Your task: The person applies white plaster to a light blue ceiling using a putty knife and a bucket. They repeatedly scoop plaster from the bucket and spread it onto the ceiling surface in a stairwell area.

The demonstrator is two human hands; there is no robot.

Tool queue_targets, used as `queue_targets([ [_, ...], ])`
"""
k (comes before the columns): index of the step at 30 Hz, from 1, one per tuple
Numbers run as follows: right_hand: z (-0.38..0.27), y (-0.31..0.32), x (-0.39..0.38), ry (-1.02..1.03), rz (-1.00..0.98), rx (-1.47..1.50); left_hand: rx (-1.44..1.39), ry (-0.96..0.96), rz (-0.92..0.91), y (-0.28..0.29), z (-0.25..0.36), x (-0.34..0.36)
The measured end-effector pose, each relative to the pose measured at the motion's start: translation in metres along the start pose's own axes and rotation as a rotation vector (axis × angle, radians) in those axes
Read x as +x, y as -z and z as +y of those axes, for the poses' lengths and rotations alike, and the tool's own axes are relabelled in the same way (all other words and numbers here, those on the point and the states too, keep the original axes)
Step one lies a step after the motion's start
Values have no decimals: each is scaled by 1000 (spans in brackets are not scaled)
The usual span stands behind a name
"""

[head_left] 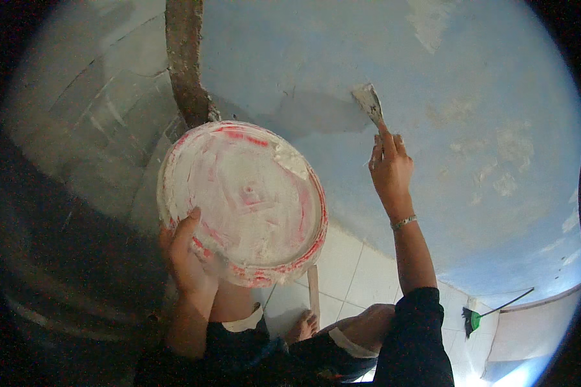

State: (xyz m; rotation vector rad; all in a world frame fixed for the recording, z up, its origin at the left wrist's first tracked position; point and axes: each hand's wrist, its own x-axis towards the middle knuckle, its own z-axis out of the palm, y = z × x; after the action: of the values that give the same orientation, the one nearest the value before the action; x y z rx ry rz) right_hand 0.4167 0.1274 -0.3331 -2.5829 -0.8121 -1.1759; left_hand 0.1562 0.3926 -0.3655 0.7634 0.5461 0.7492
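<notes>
My left hand (190,267) grips the lower left rim of a round red bucket lid (252,193), thumb on top and the other fingers hidden beneath. White paste is smeared over the lid, with a thicker lump (290,161) near its upper right edge. My right hand (392,166), raised and wearing a bracelet at the wrist, is closed round the handle of a putty knife (369,103). Paste coats the knife's blade, which is at the light blue wall (458,71); whether it touches the surface I cannot tell. Left of the blade is a greyish patch (319,113) on the wall.
Whitish patches (515,145) mark the wall at right. A dark wooden post (186,58) runs up beside grey panelling (110,116) at left. White floor tiles (374,277) lie below, near my bent legs. A green broom (474,320) leans at lower right.
</notes>
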Motion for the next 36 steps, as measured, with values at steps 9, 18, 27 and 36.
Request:
queue_targets([
  [9, 22, -11, -8, 58, 18, 49, 108, -8, 97, -16, 3, -15],
  [18, 21, -5, -33, 20, 1, 148, 34, -7, 20, -8, 1, -12],
  [27, 37, -39, -43, -29, 56, 262, 89, -14, 78, -15, 11, -11],
  [36, 6, -51, -40, -179, 162, 233, 142, 7, 135, -16, 4, -13],
])
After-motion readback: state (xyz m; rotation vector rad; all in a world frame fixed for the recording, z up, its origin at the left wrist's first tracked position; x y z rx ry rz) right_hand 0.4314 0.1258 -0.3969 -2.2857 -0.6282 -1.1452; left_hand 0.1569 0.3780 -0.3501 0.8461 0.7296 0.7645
